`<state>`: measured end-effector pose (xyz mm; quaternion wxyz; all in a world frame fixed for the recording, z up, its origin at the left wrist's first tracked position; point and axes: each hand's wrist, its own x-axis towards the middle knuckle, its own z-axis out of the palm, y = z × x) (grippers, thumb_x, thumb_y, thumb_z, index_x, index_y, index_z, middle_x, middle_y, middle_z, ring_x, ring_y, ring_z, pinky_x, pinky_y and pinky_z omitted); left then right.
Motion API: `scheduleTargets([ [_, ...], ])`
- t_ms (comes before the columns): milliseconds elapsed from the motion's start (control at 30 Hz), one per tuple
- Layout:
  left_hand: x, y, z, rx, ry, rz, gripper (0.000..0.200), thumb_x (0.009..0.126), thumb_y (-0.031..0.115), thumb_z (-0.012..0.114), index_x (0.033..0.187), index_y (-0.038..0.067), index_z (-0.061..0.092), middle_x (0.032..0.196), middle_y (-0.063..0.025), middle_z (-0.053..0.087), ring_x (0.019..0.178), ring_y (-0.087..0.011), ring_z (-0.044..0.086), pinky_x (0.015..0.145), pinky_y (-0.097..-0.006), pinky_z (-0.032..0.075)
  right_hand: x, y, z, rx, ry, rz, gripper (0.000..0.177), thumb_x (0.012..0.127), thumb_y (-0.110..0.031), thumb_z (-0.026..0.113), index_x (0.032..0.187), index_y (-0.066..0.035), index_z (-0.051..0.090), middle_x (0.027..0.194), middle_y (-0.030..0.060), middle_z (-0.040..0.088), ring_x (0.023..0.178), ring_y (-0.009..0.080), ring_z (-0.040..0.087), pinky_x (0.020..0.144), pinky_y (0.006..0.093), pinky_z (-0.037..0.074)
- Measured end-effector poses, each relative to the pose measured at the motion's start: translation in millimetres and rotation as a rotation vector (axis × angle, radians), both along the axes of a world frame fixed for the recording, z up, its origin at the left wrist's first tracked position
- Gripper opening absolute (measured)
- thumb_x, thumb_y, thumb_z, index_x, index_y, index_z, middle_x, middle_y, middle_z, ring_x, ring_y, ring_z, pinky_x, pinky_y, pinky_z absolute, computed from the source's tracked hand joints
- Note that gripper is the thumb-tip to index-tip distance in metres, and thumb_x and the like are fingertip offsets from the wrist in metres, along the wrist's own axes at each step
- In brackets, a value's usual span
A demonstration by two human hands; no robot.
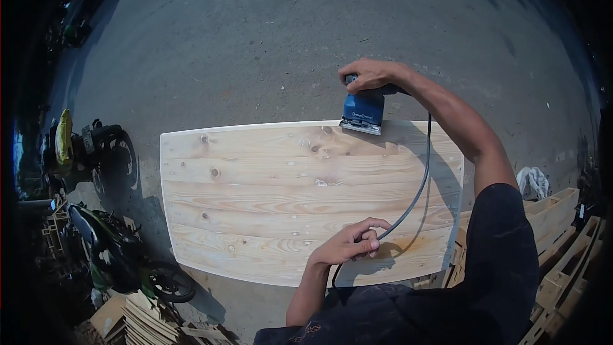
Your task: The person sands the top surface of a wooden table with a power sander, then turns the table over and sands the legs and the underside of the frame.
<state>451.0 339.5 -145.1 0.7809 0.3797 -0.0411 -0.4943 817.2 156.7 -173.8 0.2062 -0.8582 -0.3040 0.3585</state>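
Dark shirt (501,236) lay nearest; blue sheet sander (363,110) sat at the wooden panel's (255,204) far edge.
Right hand (368,75) wrapped closed fingers over the sander's top; left hand (350,243), nearly closed, seemed to pinch the power cord (418,188) loosely above the panel, with motorcycles (105,246) left and pallets (552,220) right.

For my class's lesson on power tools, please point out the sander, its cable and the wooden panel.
Sander (364,106): head view, blue body.
Cable (428,144): head view, upper stretch.
Wooden panel (262,171): head view, bare surface left of centre.
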Motion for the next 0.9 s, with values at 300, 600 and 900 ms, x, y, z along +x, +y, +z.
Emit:
scheduleTargets([
  [300, -15.3, -145.3, -4.8, 0.216, -0.129, -0.081, 0.041, 0.103, 0.024, 0.062, 0.139, 0.006, 0.052, 0.074, 0.0052, 0.048, 0.06, -0.0025, 0.039, 0.052, -0.0217, 0.031, -20.5, -187.7, 10.7, -0.104, -0.041, -0.16, 0.043, 0.067, -0.036, 0.064, 0.103, -0.012, 0.063, 0.091, 0.0163, 0.064, 0.087, 0.0325, 0.064, 0.065, 0.0525, 0.048],
  [600, -18.8, -220.4, -10.7, 0.338, -0.118, -0.207, 0.041, 0.103, 0.027, 0.062, 0.138, 0.008, 0.053, 0.078, 0.0037, 0.055, 0.061, -0.0024, 0.04, 0.053, -0.0214, 0.029, -63.0, -378.4, 7.5, -0.147, 0.025, -0.49, 0.045, 0.067, -0.035, 0.067, 0.103, -0.008, 0.063, 0.091, 0.0153, 0.066, 0.086, 0.0307, 0.064, 0.07, 0.0505, 0.048],
  [900, -64.3, -247.1, -10.3, 0.153, -0.144, -0.529, 0.04, 0.104, 0.03, 0.061, 0.135, 0.006, 0.058, 0.084, 0.0002, 0.062, 0.069, -0.0053, 0.051, 0.067, -0.0241, 0.043, -306.5, -435.6, -14.8, -0.176, -0.177, -0.998, 0.049, 0.078, -0.037, 0.07, 0.118, -0.01, 0.063, 0.118, 0.0184, 0.065, 0.111, 0.0393, 0.063, 0.091, 0.0479, 0.051],
])
